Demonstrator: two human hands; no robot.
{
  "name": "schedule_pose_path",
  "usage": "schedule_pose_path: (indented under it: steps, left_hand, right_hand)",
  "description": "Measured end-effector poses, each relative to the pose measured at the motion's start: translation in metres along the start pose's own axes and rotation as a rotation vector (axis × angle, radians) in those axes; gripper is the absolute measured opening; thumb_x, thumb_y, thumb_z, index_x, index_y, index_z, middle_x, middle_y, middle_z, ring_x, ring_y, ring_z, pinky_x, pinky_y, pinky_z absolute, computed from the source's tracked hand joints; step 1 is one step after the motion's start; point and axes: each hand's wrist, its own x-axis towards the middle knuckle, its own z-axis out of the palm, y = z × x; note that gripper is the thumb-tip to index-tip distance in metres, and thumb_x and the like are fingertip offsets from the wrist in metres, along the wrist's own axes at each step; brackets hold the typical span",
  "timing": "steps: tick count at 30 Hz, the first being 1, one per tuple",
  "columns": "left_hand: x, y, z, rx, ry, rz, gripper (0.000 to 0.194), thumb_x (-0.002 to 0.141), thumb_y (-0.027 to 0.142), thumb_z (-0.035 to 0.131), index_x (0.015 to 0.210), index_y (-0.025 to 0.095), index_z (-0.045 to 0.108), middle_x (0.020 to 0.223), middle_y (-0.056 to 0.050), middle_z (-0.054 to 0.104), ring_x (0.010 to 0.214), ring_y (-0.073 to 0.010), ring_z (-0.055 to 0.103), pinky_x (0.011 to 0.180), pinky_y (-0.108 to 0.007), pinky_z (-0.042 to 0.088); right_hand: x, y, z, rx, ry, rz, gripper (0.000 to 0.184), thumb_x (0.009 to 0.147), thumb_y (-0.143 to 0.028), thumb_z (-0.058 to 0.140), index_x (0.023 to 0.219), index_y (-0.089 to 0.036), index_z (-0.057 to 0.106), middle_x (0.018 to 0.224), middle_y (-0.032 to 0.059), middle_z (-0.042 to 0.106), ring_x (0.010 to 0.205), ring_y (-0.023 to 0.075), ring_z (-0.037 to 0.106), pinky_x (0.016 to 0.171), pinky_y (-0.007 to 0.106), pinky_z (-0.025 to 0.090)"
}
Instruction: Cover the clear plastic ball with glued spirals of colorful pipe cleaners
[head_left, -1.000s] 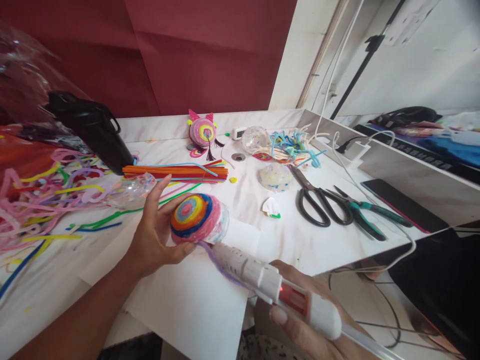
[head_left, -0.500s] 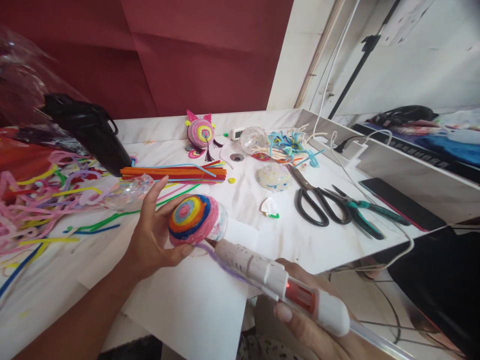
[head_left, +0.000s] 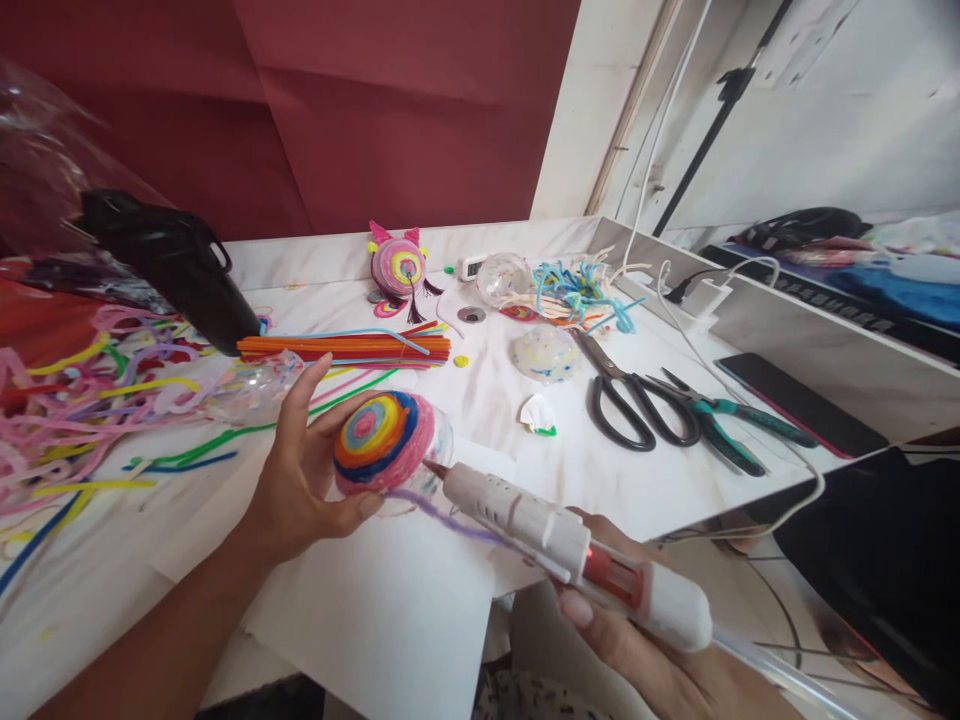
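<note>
My left hand (head_left: 307,475) grips a clear plastic ball (head_left: 379,440) partly covered in coiled fuzzy pipe cleaner, with rings of pink, blue, orange, yellow and grey. From the ball's lower edge by my thumb trails a loose purple pipe cleaner (head_left: 457,520). A white hot glue gun (head_left: 517,510) with a lit red light is in my right hand (head_left: 637,640). Its nozzle points at the ball's bare clear side, close to the pink ring; whether it touches I cannot tell. A clear glue stick (head_left: 780,670) sticks out of its back end.
White paper (head_left: 375,600) lies under my hands. Behind are a bundle of orange pipe cleaners (head_left: 337,349), a finished pink ball with ears (head_left: 399,265) and a clear dome (head_left: 545,354). Scissors (head_left: 637,400), pliers (head_left: 727,420) and a phone (head_left: 802,400) lie right; a black bottle (head_left: 172,270) and tangled pipe cleaners (head_left: 67,410) left.
The glue gun's nozzle has moved right and up, from the ball's lower edge by the purple strand to beside its clear side. My left hand keeps its hold on the ball.
</note>
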Motion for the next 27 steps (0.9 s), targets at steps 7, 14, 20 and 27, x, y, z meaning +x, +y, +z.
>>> schedule_pose_path:
  steps: [7, 14, 20, 27]
  left_hand:
    - [-0.001, -0.002, 0.001, -0.011, 0.016, -0.006, 0.121, 0.077, 0.02, 0.1, 0.174, 0.033, 0.03, 0.153, -0.021, 0.071, 0.132, -0.0298, 0.075, 0.1, -0.036, 0.067]
    - [0.0, -0.001, 0.001, -0.014, 0.017, -0.015, 0.119, 0.077, 0.019, 0.099, 0.174, 0.034, 0.031, 0.152, -0.021, 0.071, 0.131, -0.0314, 0.076, 0.094, -0.036, 0.068]
    - [0.002, 0.001, 0.002, -0.064, 0.025, -0.007, 0.117, 0.073, 0.012, 0.099, 0.171, 0.037, 0.039, 0.147, -0.015, 0.076, 0.129, -0.026, 0.077, 0.091, -0.03, 0.068]
    - [0.0, 0.003, 0.002, -0.058, 0.014, -0.014, 0.115, 0.077, 0.016, 0.098, 0.171, 0.038, 0.036, 0.15, -0.014, 0.074, 0.131, -0.0274, 0.076, 0.098, -0.034, 0.067]
  right_hand:
    - [-0.002, -0.004, 0.0, -0.048, -0.015, 0.037, 0.021, 0.11, -0.043, 0.054, 0.116, -0.029, 0.069, 0.089, 0.0018, 0.073, 0.074, 0.0205, 0.073, 0.067, 0.029, 0.059]
    - [0.002, 0.005, -0.002, 0.018, -0.018, -0.032, 0.03, 0.107, -0.053, 0.057, 0.116, -0.029, 0.072, 0.085, 0.0036, 0.071, 0.071, 0.0218, 0.07, 0.062, 0.029, 0.061]
    - [-0.003, 0.007, 0.003, 0.012, -0.033, -0.054, 0.025, 0.109, -0.046, 0.055, 0.12, -0.03, 0.07, 0.091, 0.0039, 0.074, 0.074, 0.0209, 0.072, 0.065, 0.028, 0.062]
    - [0.003, 0.002, -0.002, 0.024, -0.016, -0.071, 0.026, 0.112, -0.046, 0.053, 0.107, -0.026, 0.068, 0.088, 0.0023, 0.069, 0.074, 0.0174, 0.069, 0.066, 0.025, 0.06]
